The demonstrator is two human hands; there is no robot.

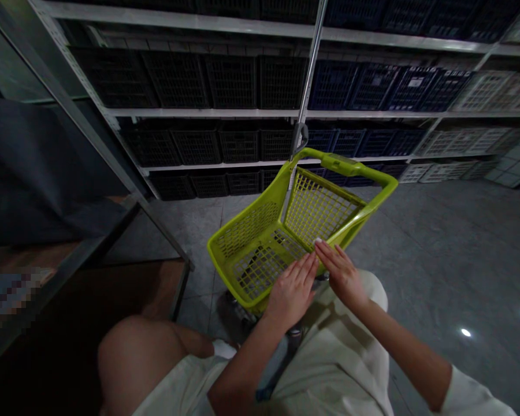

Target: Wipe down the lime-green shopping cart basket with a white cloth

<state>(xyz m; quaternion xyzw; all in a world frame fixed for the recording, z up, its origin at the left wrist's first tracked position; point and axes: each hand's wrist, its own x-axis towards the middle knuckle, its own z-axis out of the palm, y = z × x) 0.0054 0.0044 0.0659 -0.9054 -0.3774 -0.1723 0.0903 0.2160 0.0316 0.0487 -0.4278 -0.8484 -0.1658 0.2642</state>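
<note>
In the head view a lime-green plastic shopping cart (251, 231) stands just before my knees, its basket tilted in the picture. My left hand (291, 292) lies at the basket's near rim with fingers stretched out side by side. From the right, my right hand (341, 274) meets it there; its fingers are also extended, and the fingertips of both hands almost touch. A small white patch shows at my right fingertips, too small to name. Both palms are hidden from view. The cart's inner mesh panel (323, 205) stands raised beyond my fingers.
Shelves with black crates (231, 81), dark blue crates (377, 84) and pale crates (481, 89) stand behind the cart. A metal pole (312, 63) rises from its back corner. A metal-framed rack (160, 228) with dark cloth (39, 173) is on the left; grey tiled floor (450, 248) lies right.
</note>
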